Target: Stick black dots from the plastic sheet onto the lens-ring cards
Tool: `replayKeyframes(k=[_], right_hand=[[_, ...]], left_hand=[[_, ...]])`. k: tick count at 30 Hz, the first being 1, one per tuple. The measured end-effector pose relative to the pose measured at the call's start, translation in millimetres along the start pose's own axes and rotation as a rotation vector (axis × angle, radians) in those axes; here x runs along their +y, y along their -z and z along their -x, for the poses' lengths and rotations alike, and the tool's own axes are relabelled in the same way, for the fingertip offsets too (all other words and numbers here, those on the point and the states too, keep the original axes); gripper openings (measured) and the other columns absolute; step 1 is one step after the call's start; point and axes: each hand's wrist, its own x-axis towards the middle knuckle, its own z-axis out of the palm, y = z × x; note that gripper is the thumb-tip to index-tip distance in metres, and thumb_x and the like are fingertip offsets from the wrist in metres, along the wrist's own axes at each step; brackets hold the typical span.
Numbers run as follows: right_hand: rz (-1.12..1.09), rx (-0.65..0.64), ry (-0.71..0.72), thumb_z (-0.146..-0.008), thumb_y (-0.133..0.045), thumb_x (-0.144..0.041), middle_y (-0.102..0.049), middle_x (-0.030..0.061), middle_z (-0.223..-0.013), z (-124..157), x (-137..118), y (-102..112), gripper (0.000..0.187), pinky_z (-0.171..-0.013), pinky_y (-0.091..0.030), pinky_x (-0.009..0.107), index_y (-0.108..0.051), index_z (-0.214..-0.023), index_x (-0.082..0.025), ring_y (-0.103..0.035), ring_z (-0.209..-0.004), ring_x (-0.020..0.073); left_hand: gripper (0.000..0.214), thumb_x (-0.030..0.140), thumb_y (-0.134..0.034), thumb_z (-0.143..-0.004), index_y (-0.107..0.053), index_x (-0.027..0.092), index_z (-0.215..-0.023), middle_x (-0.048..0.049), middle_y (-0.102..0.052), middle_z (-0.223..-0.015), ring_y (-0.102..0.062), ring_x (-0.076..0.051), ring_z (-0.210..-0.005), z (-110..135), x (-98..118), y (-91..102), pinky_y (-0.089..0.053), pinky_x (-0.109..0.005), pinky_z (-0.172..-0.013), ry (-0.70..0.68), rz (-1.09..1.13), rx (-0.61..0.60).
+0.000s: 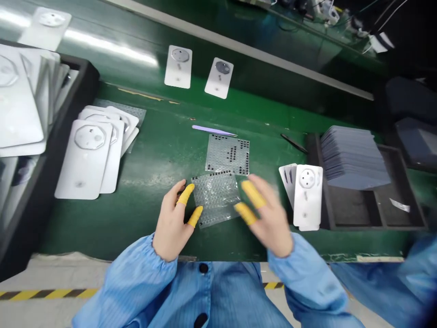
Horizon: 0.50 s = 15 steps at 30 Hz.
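In front of me lies a clear bubble-wrap sheet [216, 196] with small black round parts along its top edge. My left hand [173, 221], with yellow cots on thumb and forefinger, rests at its left edge, those fingers apart. At the right side of the sheet is my right hand [268, 212], blurred by motion, its yellow-tipped fingers spread and nothing seen in them. A second bubble-wrap sheet [221, 155] with many black parts lies just beyond. Above it is a pair of lilac tweezers [213, 130].
White plates with octagonal sockets [88, 168] are stacked at left beside a black bin [77, 91]. More small white plates [307, 200] lie right, by a black tray [351, 214] holding grey plates [353, 157]. Dark tweezers [294, 143] lie near it. Two plates [178, 68] stand at the back.
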Motion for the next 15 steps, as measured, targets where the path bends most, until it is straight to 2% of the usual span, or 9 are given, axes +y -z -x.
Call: replayKeyframes(k=[1,2,5,8,11,15], right_hand=[[-0.071,-0.087,0.085,-0.086,-0.060,-0.015,-0.050,0.0182,-0.139,-2.6,-17.4,-17.5,0.046,-0.105,-0.046,0.050,-0.052,-0.131,-0.015,-0.045,-0.133,0.0286],[-0.134,-0.103,0.148,-0.087,-0.057,-0.011,-0.054,0.0193,-0.136,-4.2,-30.1,-32.5,0.039,-0.103,-0.048,0.049,-0.056,-0.125,-0.014,-0.047,-0.132,0.0283],[-0.301,-0.041,0.149,-0.088,-0.052,-0.006,-0.064,0.0174,-0.123,-4.1,-41.1,-59.0,0.029,-0.098,-0.053,0.047,-0.063,-0.114,-0.013,-0.054,-0.126,0.0248],[-0.415,0.003,0.063,-0.090,-0.054,-0.010,-0.068,0.0128,-0.119,-1.9,-32.5,-62.3,0.028,-0.097,-0.054,0.045,-0.063,-0.115,-0.018,-0.058,-0.121,0.0220],[-0.446,-0.024,0.053,-0.090,-0.053,-0.010,-0.067,0.0113,-0.121,-3.0,-29.1,-57.7,0.031,-0.098,-0.053,0.046,-0.063,-0.117,-0.020,-0.057,-0.122,0.0219],[-0.463,0.002,0.046,-0.090,-0.054,-0.011,-0.068,0.0111,-0.117,-8.1,-34.3,-53.9,0.030,-0.096,-0.054,0.044,-0.063,-0.117,-0.020,-0.060,-0.118,0.0208]], left_hand=[[0.045,0.027,-0.059,-0.086,-0.048,0.016,-0.129,-0.0182,-0.051,-0.133,-0.051,-0.033,-0.124,0.7,-0.2,1.2,-0.044,-0.052,-0.103,0.027,0.001,0.002],[0.042,0.028,-0.060,-0.086,-0.051,0.015,-0.125,-0.0180,-0.054,-0.129,-0.054,-0.032,-0.120,1.4,-0.1,4.0,-0.047,-0.050,-0.100,0.062,0.008,-0.002],[0.020,0.029,-0.054,-0.088,-0.063,0.013,-0.099,-0.0132,-0.065,-0.102,-0.066,-0.025,-0.093,2.9,2.4,17.7,-0.056,-0.039,-0.082,0.160,0.097,-0.078],[0.020,0.030,-0.055,-0.087,-0.067,0.015,-0.089,-0.0093,-0.069,-0.093,-0.067,-0.019,-0.079,3.6,6.4,27.2,-0.057,-0.032,-0.074,0.222,0.264,-0.168],[0.023,0.033,-0.064,-0.081,-0.070,0.016,-0.095,-0.0084,-0.073,-0.095,-0.069,-0.020,-0.080,2.7,8.8,25.6,-0.057,-0.034,-0.078,0.374,0.467,-0.210],[0.027,0.035,-0.070,-0.076,-0.067,0.015,-0.093,-0.0091,-0.076,-0.084,-0.072,-0.023,-0.077,-0.7,10.1,18.8,-0.059,-0.037,-0.077,0.578,0.781,-0.301]])
